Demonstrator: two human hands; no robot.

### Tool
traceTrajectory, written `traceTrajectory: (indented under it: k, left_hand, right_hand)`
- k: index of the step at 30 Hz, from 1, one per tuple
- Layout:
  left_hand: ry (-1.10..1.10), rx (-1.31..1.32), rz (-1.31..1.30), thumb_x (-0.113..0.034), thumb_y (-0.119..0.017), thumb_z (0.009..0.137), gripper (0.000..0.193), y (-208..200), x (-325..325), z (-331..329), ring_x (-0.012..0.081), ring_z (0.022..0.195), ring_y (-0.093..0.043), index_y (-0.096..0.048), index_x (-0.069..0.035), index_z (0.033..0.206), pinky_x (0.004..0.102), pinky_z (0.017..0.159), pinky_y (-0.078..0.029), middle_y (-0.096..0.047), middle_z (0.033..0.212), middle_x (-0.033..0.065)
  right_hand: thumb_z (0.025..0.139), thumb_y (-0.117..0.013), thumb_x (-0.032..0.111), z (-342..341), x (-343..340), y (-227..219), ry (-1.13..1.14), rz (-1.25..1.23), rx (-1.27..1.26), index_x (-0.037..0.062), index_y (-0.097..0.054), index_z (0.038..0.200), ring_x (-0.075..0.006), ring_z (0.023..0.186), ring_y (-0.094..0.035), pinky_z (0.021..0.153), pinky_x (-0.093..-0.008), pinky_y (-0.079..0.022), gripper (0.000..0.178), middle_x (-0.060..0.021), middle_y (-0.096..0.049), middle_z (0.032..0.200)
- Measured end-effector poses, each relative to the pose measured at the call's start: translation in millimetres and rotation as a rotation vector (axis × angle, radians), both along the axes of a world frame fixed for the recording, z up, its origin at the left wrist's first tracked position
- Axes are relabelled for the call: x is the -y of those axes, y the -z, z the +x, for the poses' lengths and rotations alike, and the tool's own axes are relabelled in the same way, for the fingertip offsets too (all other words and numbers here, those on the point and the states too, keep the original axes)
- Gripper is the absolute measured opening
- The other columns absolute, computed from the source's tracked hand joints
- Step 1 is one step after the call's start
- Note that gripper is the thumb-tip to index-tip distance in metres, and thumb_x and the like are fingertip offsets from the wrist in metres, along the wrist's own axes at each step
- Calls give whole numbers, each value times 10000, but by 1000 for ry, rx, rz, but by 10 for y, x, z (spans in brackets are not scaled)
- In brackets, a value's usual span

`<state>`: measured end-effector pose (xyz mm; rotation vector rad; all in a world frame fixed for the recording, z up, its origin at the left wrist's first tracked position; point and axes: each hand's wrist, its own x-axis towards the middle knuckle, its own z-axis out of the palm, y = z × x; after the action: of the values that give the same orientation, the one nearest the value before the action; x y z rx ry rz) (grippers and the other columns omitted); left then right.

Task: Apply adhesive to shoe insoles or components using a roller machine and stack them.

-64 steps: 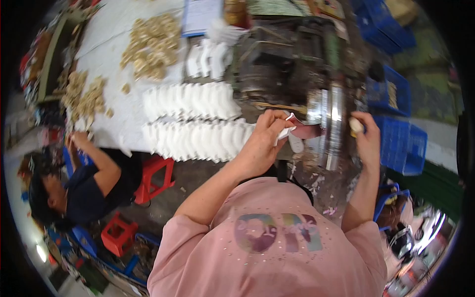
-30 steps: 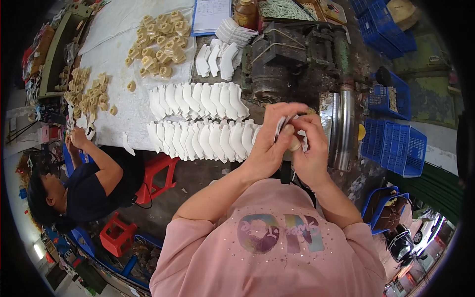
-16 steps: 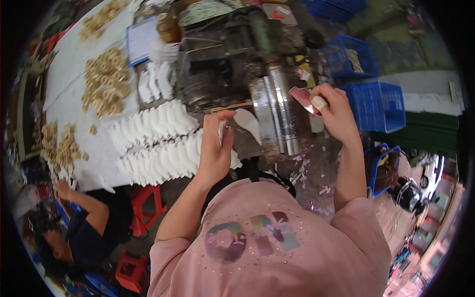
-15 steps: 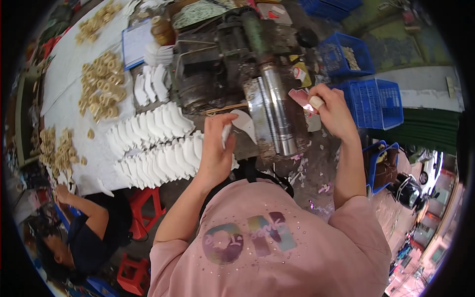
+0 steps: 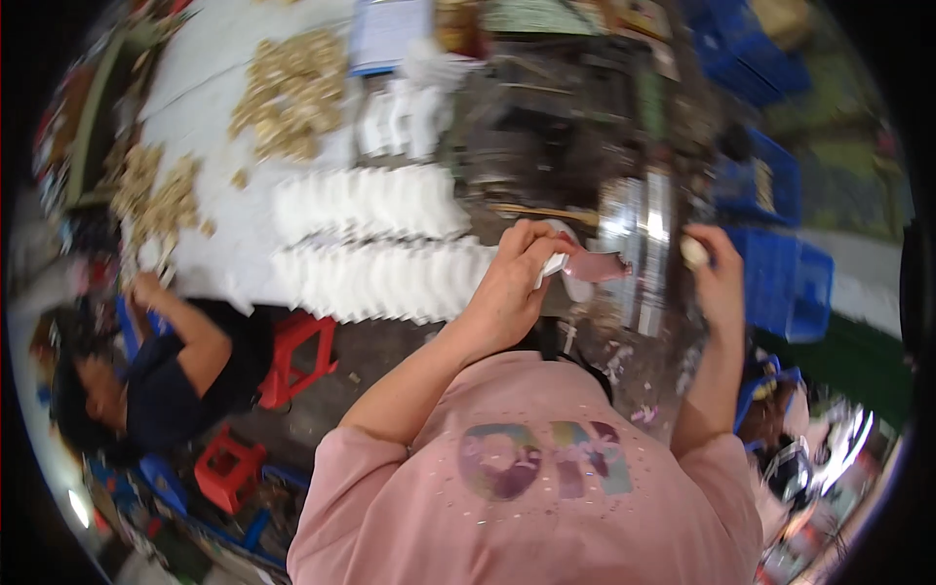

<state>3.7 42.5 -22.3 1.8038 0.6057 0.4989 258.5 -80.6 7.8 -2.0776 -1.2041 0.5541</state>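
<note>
My left hand pinches a small white piece, and a curved, glossy pink piece sticks out to the right from the same fingertips. Just beyond its tip lie the shiny metal rollers of a machine. To the right of the rollers, my right hand hangs with bent fingers, its thumb and fingertips apart and nothing seen between them. A cream-coloured cover sits on one of its digits. A pale rounded plate shows partly behind the pink piece. Motion blurs the picture.
Two rows of white curved pieces stand on the pale table, with heaps of beige parts beyond. Blue crates are at the right. Red stools and another person are at the lower left.
My left hand has moved right toward the rollers. The pink piece, formerly in my right hand, is now at my left fingertips. My right hand has drawn away from it. The view has shifted.
</note>
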Motion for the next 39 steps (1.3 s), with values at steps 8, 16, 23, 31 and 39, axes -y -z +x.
traceTrajectory:
  k: [8, 16, 23, 31, 39]
  left_hand:
    - [-660, -422, 605, 149, -444, 659, 496, 997, -1686, -1982, 319, 1013, -506, -608, -57, 1079, 403, 886, -412, -541, 1117, 121]
    - [-148, -1014, 612, 41, -535, 739, 341, 1381, -1796, -2647, 299, 989, -505, -620, -96, 1039, 410, 829, -441, -530, 1127, 55]
    - [-190, -876, 370, -14, -506, 842, 253, 957, -1830, -2351, 332, 1039, -507, -576, -50, 1083, 393, 877, -425, -551, 998, 159]
    - [-217, 288, -623, -299, -433, 977, 360, 119, -624, -690, 129, 875, -575, -519, -26, 1194, 252, 776, -478, -547, 1057, 63]
    - [-207, 774, -752, -315, -380, 990, 392, -50, 5, 106, 151, 1027, -508, -405, -31, 1259, 284, 891, -421, -487, 1101, 69]
  right_hand:
    - [885, -559, 83, -14, -11, 124, 194, -65, -115, 16, -580, 1043, -120, 912, -533, 820, -261, -412, 172, -32, -586, 959]
    - [887, -521, 35, -58, -48, 158, 215, 15, -27, 13, -569, 1087, -132, 953, -544, 845, -259, -413, 207, -47, -582, 1011]
    - [885, -587, 93, -265, -256, -54, 250, 117, 6, 19, -595, 1045, -113, 924, -543, 823, -239, -416, 176, -33, -584, 983]
    - [738, -635, -4, -1331, -806, -132, -302, 299, 6, 34, -605, 960, -273, 903, -508, 806, -356, -413, 228, -105, -553, 954]
    - [716, -666, 89, -1545, -712, 148, -118, 456, 215, 62, -644, 962, -306, 990, -433, 849, -432, -327, 248, -90, -504, 1069]
